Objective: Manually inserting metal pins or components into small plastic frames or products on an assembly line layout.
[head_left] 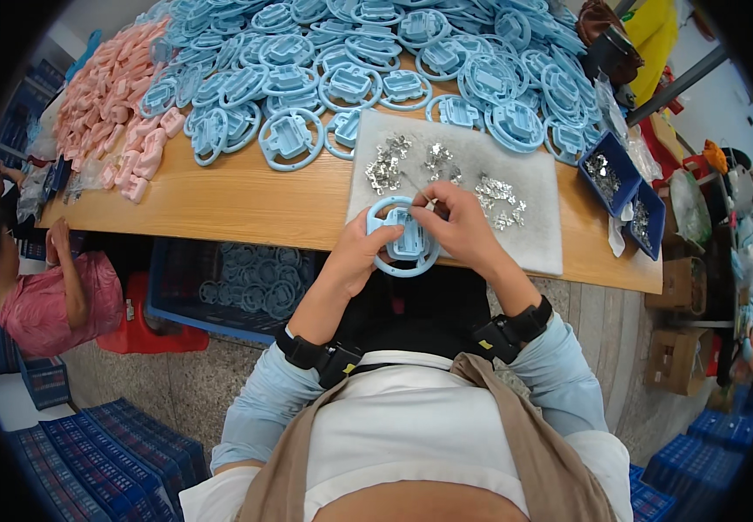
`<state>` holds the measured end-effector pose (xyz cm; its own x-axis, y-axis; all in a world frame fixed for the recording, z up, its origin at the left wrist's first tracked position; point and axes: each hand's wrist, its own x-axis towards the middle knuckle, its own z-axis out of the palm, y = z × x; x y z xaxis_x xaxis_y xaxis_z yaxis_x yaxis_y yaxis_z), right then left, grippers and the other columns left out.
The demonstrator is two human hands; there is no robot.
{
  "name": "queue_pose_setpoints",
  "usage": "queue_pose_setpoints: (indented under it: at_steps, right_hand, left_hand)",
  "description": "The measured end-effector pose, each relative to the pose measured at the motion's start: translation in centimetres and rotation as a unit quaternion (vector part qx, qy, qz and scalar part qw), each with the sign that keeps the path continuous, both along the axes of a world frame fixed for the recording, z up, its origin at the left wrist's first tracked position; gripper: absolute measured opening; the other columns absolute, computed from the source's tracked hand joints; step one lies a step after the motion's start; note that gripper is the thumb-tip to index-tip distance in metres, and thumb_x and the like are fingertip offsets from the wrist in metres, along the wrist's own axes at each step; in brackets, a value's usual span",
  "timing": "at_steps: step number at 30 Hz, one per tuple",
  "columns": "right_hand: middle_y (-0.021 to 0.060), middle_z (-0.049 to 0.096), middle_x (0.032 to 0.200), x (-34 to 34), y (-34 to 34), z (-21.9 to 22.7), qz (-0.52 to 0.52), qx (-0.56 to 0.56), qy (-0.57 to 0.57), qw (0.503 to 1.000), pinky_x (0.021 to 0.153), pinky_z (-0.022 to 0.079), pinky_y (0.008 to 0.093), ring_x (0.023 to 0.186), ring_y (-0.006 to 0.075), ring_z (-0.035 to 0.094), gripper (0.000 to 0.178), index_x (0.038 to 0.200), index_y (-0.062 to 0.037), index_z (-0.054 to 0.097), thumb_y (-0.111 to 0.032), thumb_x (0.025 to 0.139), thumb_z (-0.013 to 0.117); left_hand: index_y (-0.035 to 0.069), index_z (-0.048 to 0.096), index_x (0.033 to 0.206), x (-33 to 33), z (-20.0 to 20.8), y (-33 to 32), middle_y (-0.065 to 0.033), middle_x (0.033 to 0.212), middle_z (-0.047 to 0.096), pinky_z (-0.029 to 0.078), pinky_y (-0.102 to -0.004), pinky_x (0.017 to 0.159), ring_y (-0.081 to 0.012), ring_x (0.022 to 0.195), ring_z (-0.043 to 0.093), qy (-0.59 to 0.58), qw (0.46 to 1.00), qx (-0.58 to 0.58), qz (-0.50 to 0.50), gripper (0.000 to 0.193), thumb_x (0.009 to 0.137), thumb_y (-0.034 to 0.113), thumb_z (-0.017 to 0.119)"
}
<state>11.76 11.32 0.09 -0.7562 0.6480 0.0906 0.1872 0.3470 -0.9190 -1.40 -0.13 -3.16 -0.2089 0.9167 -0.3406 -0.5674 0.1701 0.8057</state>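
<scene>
My left hand [361, 254] grips a light-blue plastic ring-shaped part [409, 247] by its left side, the thumb lying across the housing in its middle. The part is held over the front edge of a white foam mat [535, 250]. Over its upper right, my right hand [465, 228] is closed in a pinch on a thin metal tool [409, 181], whose exact kind I cannot make out. Small silvery metal pieces [385, 167] lie in several loose heaps on the mat, just beyond both hands.
A big heap of light-blue ring parts [291, 139] covers the table's far side, with pink plastic parts [137, 152] at left. Blue bins [607, 178] of metal pieces stand at right. Under the table is a blue crate [176, 309]. A person in pink [62, 291] sits at left.
</scene>
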Motion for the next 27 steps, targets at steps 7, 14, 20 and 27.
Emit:
queue_pose_setpoints:
  at_steps: [7, 14, 20, 27]
  right_hand:
    - [0.0096, 0.054, 0.081, -0.8, -0.6, -1.0, 0.001, 0.205, -0.008, 0.979, 0.054, 0.044, 0.0342, 0.064, 0.0269, 0.057, 0.008, 0.082, -0.0039, 0.057, -0.007, 0.076, 0.060]
    - [0.0078, 0.053, 0.084, -0.9, -2.3, -1.8, -0.002, 0.408, -0.033, 0.913, 0.050, 0.048, 0.0352, 0.063, 0.0263, 0.059, 0.015, 0.085, -0.0069, 0.057, -0.004, 0.071, 0.060]
    - [0.0069, 0.053, 0.085, 0.2, -2.6, -0.9, 0.045, 0.459, -0.060, 0.885, 0.049, 0.048, 0.0333, 0.059, 0.0232, 0.059, 0.030, 0.100, -0.0079, 0.060, -0.004, 0.070, 0.062]
    - [0.0116, 0.051, 0.083, 0.8, -3.2, 0.2, 0.085, 0.312, -0.054, 0.945, 0.060, 0.044, 0.0349, 0.070, 0.0275, 0.055, 0.034, 0.116, -0.0064, 0.054, -0.010, 0.083, 0.056]
  left_hand:
    - [0.003, 0.044, 0.114, 0.2, 0.1, 0.1, -0.0048, 0.093, 0.054, 0.047, -0.0216, 0.056, -0.0096, 0.076, 0.057, -0.011, 1.000, -0.002, 0.009, 0.038, 0.079, 0.010, 0.060]
    - [0.005, 0.048, 0.108, 0.5, -0.7, -0.4, -0.0035, 0.088, 0.056, 0.045, -0.0221, 0.055, -0.0093, 0.072, 0.055, 0.006, 0.999, 0.003, 0.047, 0.028, 0.083, 0.012, 0.056]
    - [0.008, 0.051, 0.104, 1.4, -0.5, 0.0, 0.0010, 0.083, 0.055, 0.043, -0.0212, 0.054, -0.0059, 0.068, 0.053, -0.001, 0.998, 0.004, 0.068, 0.025, 0.088, 0.027, 0.055]
    - [0.002, 0.049, 0.107, 1.6, -1.5, -0.3, -0.0058, 0.090, 0.057, 0.048, -0.0262, 0.059, -0.0116, 0.077, 0.057, 0.004, 0.994, 0.034, 0.108, 0.027, 0.089, 0.023, 0.052]
